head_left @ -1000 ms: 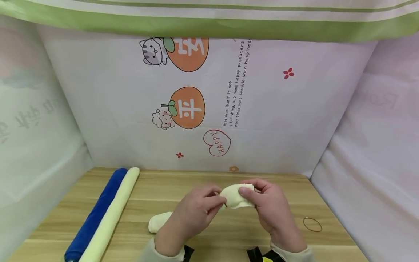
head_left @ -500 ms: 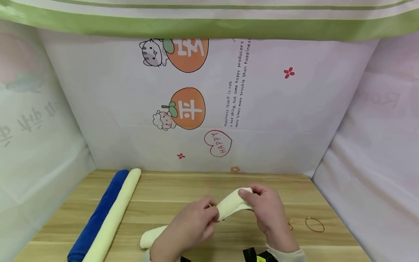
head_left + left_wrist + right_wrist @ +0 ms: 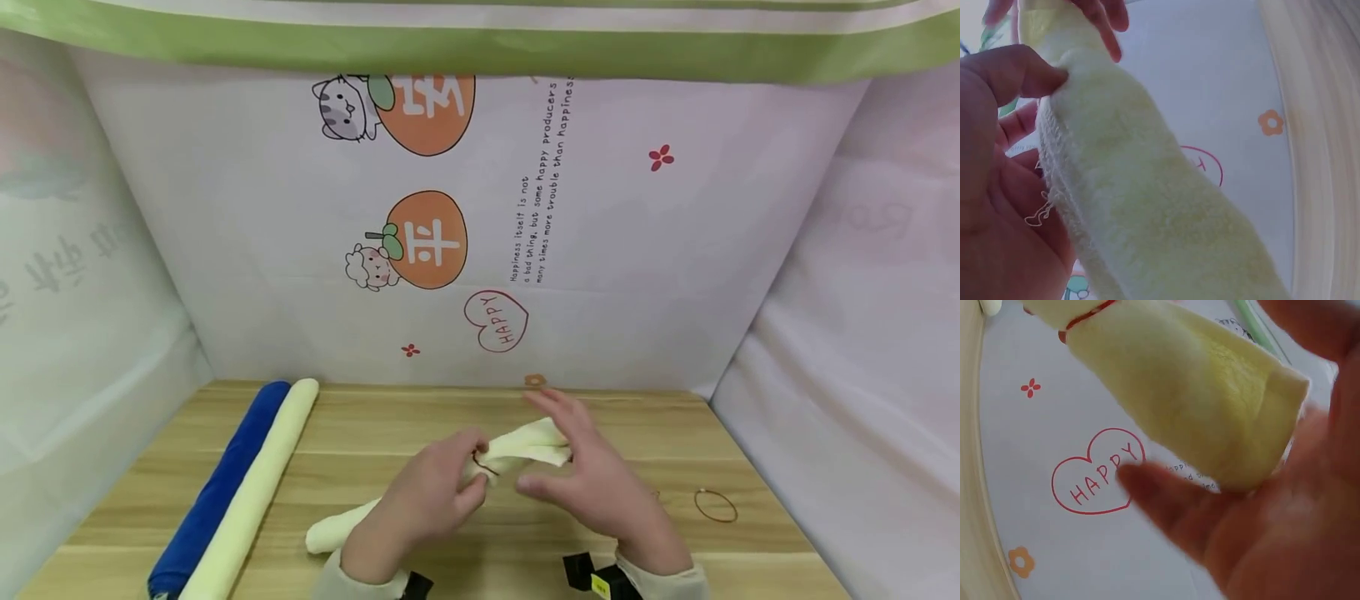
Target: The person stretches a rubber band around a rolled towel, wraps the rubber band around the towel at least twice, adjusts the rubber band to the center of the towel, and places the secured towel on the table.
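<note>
A rolled pale yellow towel (image 3: 525, 442) runs slantwise through my left hand (image 3: 431, 492), its near end sticking out beside the left wrist. Thumb and fingers of that hand pinch it close to a thin dark red elastic band (image 3: 1088, 315), which goes around the roll. Fuzzy cloth with a frayed edge fills much of the left wrist view, where the towel (image 3: 1160, 187) passes the left thumb. My right hand (image 3: 600, 483) has its thumb and fingers spread apart around the towel's flared far end, which lies near the palm in the right wrist view.
A blue towel roll (image 3: 217, 492) and a long pale yellow roll (image 3: 255, 492) lie side by side on the left of the wooden table (image 3: 375, 417). A thin elastic loop (image 3: 718, 521) lies at the right, with another partly behind the right wrist. White printed cloth walls stand around.
My right hand has released the towel's far end and spread its fingers. The left hand still grips the roll, and the dark red band now shows around it beside the left fingertips.
</note>
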{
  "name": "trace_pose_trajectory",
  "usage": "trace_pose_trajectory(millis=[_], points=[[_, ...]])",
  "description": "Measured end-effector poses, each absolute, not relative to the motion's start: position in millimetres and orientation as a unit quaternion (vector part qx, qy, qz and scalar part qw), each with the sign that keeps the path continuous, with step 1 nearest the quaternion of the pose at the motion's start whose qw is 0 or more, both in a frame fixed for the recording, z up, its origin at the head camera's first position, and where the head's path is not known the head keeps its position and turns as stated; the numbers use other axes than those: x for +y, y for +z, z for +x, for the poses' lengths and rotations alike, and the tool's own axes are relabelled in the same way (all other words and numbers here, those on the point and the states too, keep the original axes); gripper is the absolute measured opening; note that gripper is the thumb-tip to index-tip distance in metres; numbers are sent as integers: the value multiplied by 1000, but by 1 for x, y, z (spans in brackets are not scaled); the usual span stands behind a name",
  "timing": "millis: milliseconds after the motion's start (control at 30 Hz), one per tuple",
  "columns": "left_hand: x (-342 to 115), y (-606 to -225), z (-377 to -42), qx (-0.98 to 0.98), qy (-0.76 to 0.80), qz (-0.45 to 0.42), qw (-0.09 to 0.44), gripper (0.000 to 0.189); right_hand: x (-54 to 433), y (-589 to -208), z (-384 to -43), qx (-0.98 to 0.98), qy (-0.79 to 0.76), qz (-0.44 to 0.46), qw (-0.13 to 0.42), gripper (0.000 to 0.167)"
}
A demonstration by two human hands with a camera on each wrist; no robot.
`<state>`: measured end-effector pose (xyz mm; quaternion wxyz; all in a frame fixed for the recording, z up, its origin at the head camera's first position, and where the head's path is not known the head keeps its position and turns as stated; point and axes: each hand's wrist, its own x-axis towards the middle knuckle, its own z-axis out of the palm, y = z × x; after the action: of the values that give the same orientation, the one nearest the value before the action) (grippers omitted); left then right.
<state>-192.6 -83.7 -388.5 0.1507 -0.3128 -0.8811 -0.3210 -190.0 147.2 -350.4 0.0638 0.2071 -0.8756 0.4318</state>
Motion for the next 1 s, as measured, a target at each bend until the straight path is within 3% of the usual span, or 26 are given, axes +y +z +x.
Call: trace_pose_trajectory(millis=[100, 233, 367, 533, 667, 867, 1000], points=[[-90, -385, -193, -876, -351, -310, 115, 22, 146, -351, -190, -867, 420, 252, 93, 54], [-95, -384, -194, -864, -365, -330, 108, 26, 143, -349, -191, -847, 492, 171, 103, 14], [-96, -385, -194, -845, -358, -370, 144, 24, 139, -348, -190, -807, 578, 97, 73, 16], [-94, -387, -196, -810, -352, -412, 223, 14, 135, -348, -190, -783, 616, 70, 54, 21], [-93, -387, -198, -795, -352, -424, 253, 14, 132, -349, -191, -758, 648, 62, 45, 18], [-93, -385, -197, -801, -340, -429, 241, 15, 128, -349, -192, -708, 704, 51, 36, 11], [-94, -383, -193, -832, -328, -412, 171, 16, 124, -350, -192, -687, 725, 39, 32, 10]])
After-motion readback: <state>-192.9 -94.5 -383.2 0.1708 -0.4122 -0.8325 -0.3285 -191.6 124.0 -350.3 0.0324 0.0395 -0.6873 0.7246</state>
